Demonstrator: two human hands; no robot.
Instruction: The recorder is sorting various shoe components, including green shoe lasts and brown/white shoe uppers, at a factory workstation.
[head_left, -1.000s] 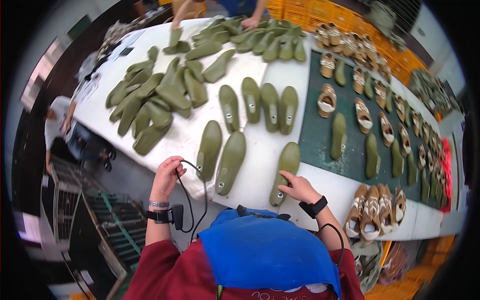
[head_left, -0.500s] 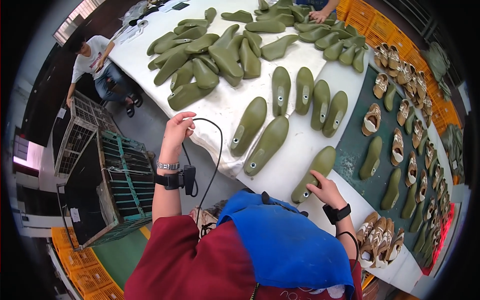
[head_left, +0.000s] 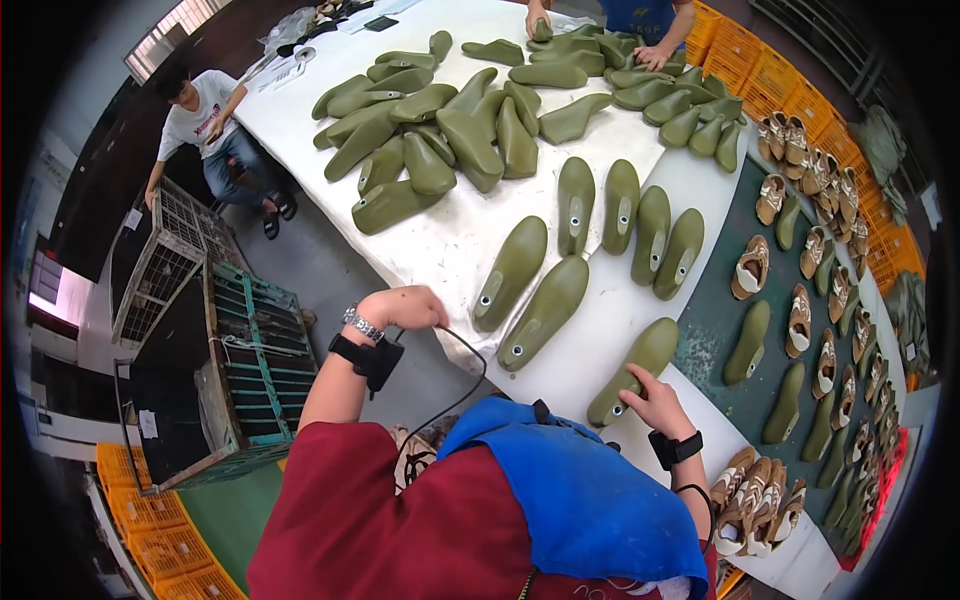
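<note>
My left hand [head_left: 408, 307] is raised off the table's near left corner, its fingers curled and pinched on a thin black cord [head_left: 484, 368] that loops down toward my waist. My right hand [head_left: 655, 402] grips the edge of a green plastic shoe last [head_left: 642, 362] lying on the table's near edge, thumb and forefinger against its side. Just beyond lie two larger lasts, one [head_left: 546, 312] nearest my left hand and another [head_left: 511, 272] beside it. Several more lasts [head_left: 620, 205] lie in a row behind them, each with a metal-rimmed hole.
A heap of green lasts [head_left: 470, 140] covers the white table [head_left: 330, 215]. A co-worker's hand [head_left: 655, 57] rests among lasts at the far side. Brown-and-white shoes [head_left: 752, 268] and lasts line the green board [head_left: 715, 330] at right. Metal cages [head_left: 255, 345] and a seated person [head_left: 215, 130] are at left.
My left hand has come lower and to the right, toward me, with the cord. My right hand stays on the last. A co-worker's second hand now shows at the far side.
</note>
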